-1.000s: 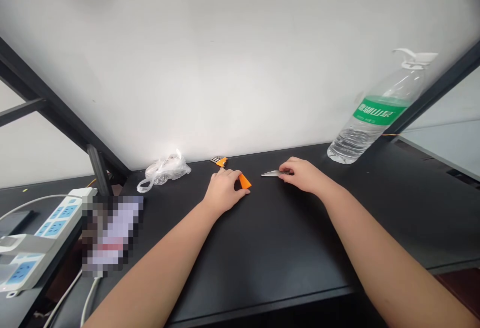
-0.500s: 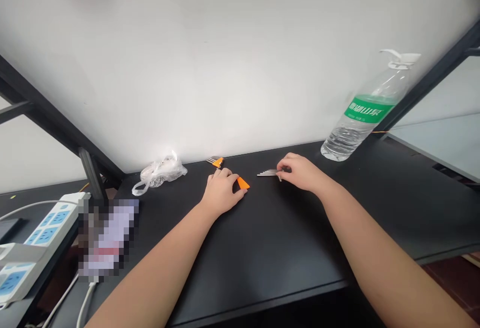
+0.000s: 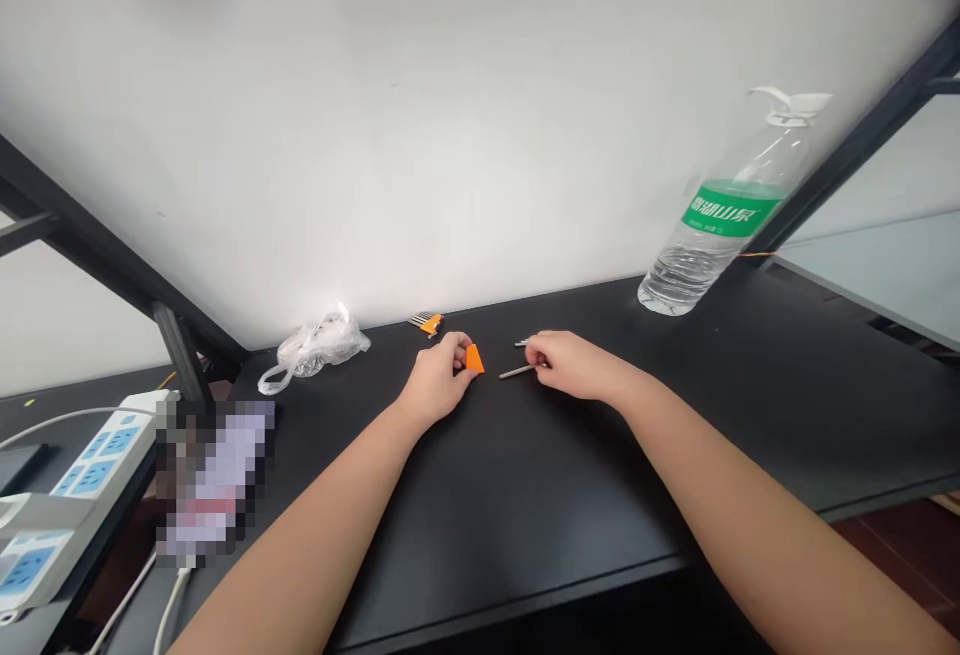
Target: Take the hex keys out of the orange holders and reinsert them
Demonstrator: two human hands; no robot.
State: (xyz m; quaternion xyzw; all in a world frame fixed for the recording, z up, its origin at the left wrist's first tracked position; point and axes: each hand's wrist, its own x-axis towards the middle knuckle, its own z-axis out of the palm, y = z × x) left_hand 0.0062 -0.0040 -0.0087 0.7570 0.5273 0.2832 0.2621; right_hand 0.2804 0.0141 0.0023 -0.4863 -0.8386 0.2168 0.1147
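Observation:
My left hand (image 3: 442,375) is closed on an orange plastic holder (image 3: 475,359), thumb at its lower edge and fingers behind it. My right hand (image 3: 566,363) pinches a grey metal hex key (image 3: 516,372), whose straight end points left toward the holder, a short gap apart. Other hex keys (image 3: 522,342) lie on the black table just behind the right fingers, mostly covered by them. Behind my left hand, near the wall, sits a second orange holder (image 3: 431,326) with several metal keys in it.
A crumpled clear plastic bag (image 3: 322,343) lies at the back left. A water bottle (image 3: 705,245) with a green label stands at the back right. On the left are a blurred-out phone-like thing (image 3: 221,480) with a cable and a white power strip (image 3: 112,455).
My right hand has picked a hex key from the row and moved left and toward me with it. My left hand has turned the orange holder more upright.

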